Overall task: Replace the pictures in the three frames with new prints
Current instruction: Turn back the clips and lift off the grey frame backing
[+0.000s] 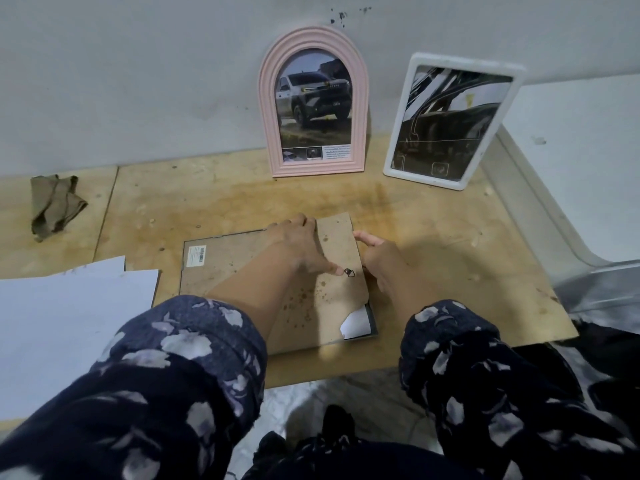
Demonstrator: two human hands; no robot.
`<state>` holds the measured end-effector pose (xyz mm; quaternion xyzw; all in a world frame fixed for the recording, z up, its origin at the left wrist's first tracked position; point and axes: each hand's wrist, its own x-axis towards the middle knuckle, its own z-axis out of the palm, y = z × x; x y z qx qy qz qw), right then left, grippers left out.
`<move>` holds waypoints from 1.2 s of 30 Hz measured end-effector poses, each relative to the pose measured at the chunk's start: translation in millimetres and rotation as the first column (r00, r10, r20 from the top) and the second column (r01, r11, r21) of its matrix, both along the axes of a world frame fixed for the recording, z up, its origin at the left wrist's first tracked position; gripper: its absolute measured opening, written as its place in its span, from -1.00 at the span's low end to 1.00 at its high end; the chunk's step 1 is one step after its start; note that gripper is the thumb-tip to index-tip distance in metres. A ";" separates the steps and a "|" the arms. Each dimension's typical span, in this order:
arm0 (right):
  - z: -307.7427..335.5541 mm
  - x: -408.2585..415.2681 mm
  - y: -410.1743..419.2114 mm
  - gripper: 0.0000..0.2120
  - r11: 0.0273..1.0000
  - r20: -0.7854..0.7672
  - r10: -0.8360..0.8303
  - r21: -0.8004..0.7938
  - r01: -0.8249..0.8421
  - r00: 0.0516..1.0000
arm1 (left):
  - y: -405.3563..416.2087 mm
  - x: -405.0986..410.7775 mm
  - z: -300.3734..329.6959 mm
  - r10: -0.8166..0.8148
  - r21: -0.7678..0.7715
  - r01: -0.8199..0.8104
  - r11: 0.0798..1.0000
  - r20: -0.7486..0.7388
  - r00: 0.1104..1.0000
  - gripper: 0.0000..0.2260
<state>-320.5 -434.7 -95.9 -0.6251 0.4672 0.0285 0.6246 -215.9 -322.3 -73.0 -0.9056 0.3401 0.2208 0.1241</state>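
Head view. Nearest the camera: my two floral sleeves, dark with pale flowers, forearms bare past the cuffs. Between them, past the near edge of the surface, a strip of floor shows.

Edges and room: the surface is worn plywood, stained, with a seam running on the left. The near edge is just below the flat frame. White paper sheets lie on the left, one corner just beside the frame's left edge. Bare plywood is to the right of my right hand, and between the flat frame and the two standing ones. A crumpled olive cloth sits far left, well apart. A grey wall is behind; a white curved object is at the right edge.

Task things: the flat frame lies face down at centre. Its brown backing board sits skewed on the right part, top corner poking past the frame's far edge. A white print corner shows where the board's lower right corner is torn. My left hand rests on the board, fingers curled over the far edge, thumb touching the small metal hanger. My right hand's grip is narrow, fingers curled on the board's right edge. The pink arched frame and white rectangular frame lean against the wall, each holding a vehicle picture.
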 end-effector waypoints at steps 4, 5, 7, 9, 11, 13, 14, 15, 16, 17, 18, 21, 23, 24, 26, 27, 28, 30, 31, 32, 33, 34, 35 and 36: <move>6.7 1.1 3.3 -0.39 1.000 -0.014 -0.021 0.018 0.022 1.000 | -4.9 1.9 4.0 0.033 -0.014 -0.033 0.999 -0.015 0.999 0.07; 8.4 0.4 3.9 -0.38 0.999 -0.021 -0.031 0.020 0.032 0.999 | -6.2 1.6 4.0 0.044 -0.029 -0.045 0.999 -0.025 0.999 0.07; 10.6 -0.7 4.2 -0.38 0.998 -0.028 -0.052 0.019 0.053 0.998 | -9.6 2.4 5.4 0.058 -0.058 -0.060 0.997 -0.044 0.997 0.06; 10.1 -1.6 5.6 -0.41 0.998 -0.035 -0.053 0.014 0.053 0.998 | -12.3 4.5 7.0 0.075 -0.082 -0.081 0.993 -0.068 0.995 0.05; 5.5 -1.4 5.4 -0.45 0.999 -0.010 -0.045 0.026 0.045 0.999 | -14.1 7.1 7.4 0.081 -0.086 -0.088 0.992 -0.081 0.993 0.04; 2.0 -1.8 4.4 -0.50 0.998 0.010 -0.047 0.040 0.046 0.999 | -16.8 9.1 7.1 0.057 -0.058 -0.060 0.997 -0.060 0.997 0.04; 1.0 -2.0 4.1 -0.52 0.998 0.016 -0.048 0.044 0.048 0.999 | -18.1 9.4 7.7 0.031 -0.040 -0.032 0.999 -0.038 0.999 0.03; 0.5 -1.9 3.9 -0.54 0.998 0.018 -0.045 0.046 0.044 0.999 | -19.5 9.4 8.9 0.006 -0.025 -0.006 1.000 -0.015 1.000 0.01; 0.1 -1.5 4.1 -0.55 0.998 0.013 -0.039 0.053 0.038 0.999 | -20.8 9.2 10.4 -0.011 -0.017 0.011 1.000 0.006 1.000 0.00; 0.1 -1.0 3.9 -0.54 0.998 0.006 -0.030 0.056 0.030 1.000 | -22.3 8.8 11.9 -0.017 -0.009 0.018 1.000 0.022 1.000 -0.02; 0.8 -0.6 3.6 -0.54 0.998 -0.002 -0.024 0.060 0.024 1.000 | -23.8 8.5 13.3 -0.010 -0.010 0.011 1.000 0.030 1.000 -0.04; -0.5 0.0 0.9 -0.55 0.999 -0.012 -0.005 0.048 0.005 1.000 | -25.8 9.5 14.8 0.034 -0.055 -0.032 0.998 0.031 0.999 -0.10; -1.5 -1.6 0.1 -0.56 0.999 -0.010 0.016 0.046 -0.015 1.000 | -24.2 12.6 12.8 0.048 -0.088 -0.047 0.995 0.010 0.999 -0.14; -2.5 -1.9 -0.3 -0.57 0.998 -0.006 0.029 0.057 -0.028 1.000 | -23.2 14.7 11.1 0.057 -0.099 -0.058 0.993 -0.007 0.998 -0.16; -4.5 -1.2 -3.6 -0.58 0.996 0.001 0.056 0.071 -0.056 0.998 | -21.4 17.7 7.4 0.076 -0.114 -0.080 0.990 -0.038 0.996 -0.17; -4.5 0.6 -6.1 -0.57 0.994 -0.015 0.076 0.082 -0.074 0.997 | -20.7 19.2 5.2 0.084 -0.125 -0.089 0.988 -0.045 0.995 -0.17; -3.2 2.6 -8.7 -0.56 0.990 -0.043 0.099 0.106 -0.094 0.994 | -20.2 20.1 3.5 0.088 -0.136 -0.094 0.986 -0.048 0.995 -0.17; 1.4 4.5 -10.9 -0.54 0.982 -0.083 0.157 0.119 -0.147 0.984 | -19.0 21.6 -0.1 0.089 -0.154 -0.096 0.983 -0.051 0.995 -0.17; 3.1 5.4 -10.2 -0.54 0.979 -0.086 0.183 0.106 -0.174 0.979 | -18.7 22.4 -1.1 0.087 -0.160 -0.094 0.983 -0.051 0.995 -0.17; 2.6 6.7 -7.8 -0.53 0.977 -0.084 0.201 0.088 -0.193 0.976 | -18.1 23.3 -1.6 0.081 -0.162 -0.088 0.983 -0.053 0.995 -0.17; 1.6 7.3 -5.4 -0.52 0.979 -0.077 0.198 0.059 -0.194 0.977 | -17.5 24.4 -2.3 0.071 -0.166 -0.079 0.983 -0.054 0.996 -0.17; 0.2 8.3 -2.6 -0.52 0.983 -0.074 0.182 0.024 -0.180 0.981 | -16.3 25.6 -3.0 0.059 -0.171 -0.068 0.983 -0.058 0.997 -0.19; -1.3 9.3 -0.6 -0.54 0.986 -0.069 0.165 -0.007 -0.166 0.984 | -13.8 27.3 -3.5 0.046 -0.185 -0.057 0.981 -0.062 0.997 -0.23; -2.5 10.1 1.1 -0.54 0.988 -0.059 0.152 -0.020 -0.153 0.987 | -9.7 29.0 -3.7 0.030 -0.212 -0.043 0.976 -0.065 0.997 -0.29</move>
